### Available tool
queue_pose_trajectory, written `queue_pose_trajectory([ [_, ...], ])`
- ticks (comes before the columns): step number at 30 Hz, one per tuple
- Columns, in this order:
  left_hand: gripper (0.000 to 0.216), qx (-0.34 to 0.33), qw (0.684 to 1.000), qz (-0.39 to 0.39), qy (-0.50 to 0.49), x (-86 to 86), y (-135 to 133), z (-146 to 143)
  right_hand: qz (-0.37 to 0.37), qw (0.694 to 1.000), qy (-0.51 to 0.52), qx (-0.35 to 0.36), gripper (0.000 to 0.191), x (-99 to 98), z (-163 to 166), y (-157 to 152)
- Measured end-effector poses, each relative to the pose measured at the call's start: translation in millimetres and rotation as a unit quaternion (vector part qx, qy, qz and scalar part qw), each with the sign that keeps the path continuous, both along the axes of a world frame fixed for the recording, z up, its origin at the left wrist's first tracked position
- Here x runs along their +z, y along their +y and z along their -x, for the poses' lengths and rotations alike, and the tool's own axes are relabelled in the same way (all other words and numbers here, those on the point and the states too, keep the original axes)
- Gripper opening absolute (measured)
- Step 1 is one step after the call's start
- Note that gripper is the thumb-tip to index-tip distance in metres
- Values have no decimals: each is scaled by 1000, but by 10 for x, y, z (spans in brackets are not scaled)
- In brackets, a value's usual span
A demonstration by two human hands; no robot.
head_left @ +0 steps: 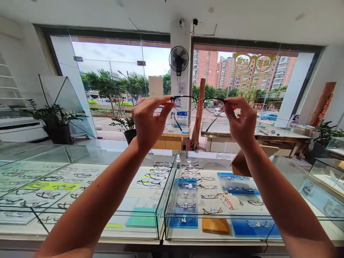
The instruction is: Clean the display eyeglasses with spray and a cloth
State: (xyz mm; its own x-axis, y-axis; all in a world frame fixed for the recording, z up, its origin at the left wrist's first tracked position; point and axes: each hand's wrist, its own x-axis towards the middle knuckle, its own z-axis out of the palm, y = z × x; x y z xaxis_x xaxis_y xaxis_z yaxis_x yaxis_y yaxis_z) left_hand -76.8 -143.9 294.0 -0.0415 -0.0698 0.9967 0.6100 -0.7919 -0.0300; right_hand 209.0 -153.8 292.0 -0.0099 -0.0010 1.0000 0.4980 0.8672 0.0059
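A pair of eyeglasses (185,96) with a dark upper rim and clear lenses is held up at eye height, its two temples hanging open below the lenses. My left hand (151,120) pinches the frame's left corner between thumb and fingers. At the opposite corner, my right hand (242,118) grips the frame in the same way. Both arms are stretched out over the glass display cases, and the glasses are well above the counter, touching nothing but my fingers.
Below are glass display cases (107,215) with rows of eyeglasses inside. A small spray bottle (178,162) stands on the glass top, and a brown box (243,163) sits partly behind my right forearm. Farther off are potted plants (57,123), a wooden post (199,111), a wall fan (178,60) and large windows.
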Motion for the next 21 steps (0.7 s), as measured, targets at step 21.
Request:
queue_pose_trajectory([
  [21,11,20,992,-121,29,-41,-15,-176,23,999,34,24,10,-117,-89,-4],
])
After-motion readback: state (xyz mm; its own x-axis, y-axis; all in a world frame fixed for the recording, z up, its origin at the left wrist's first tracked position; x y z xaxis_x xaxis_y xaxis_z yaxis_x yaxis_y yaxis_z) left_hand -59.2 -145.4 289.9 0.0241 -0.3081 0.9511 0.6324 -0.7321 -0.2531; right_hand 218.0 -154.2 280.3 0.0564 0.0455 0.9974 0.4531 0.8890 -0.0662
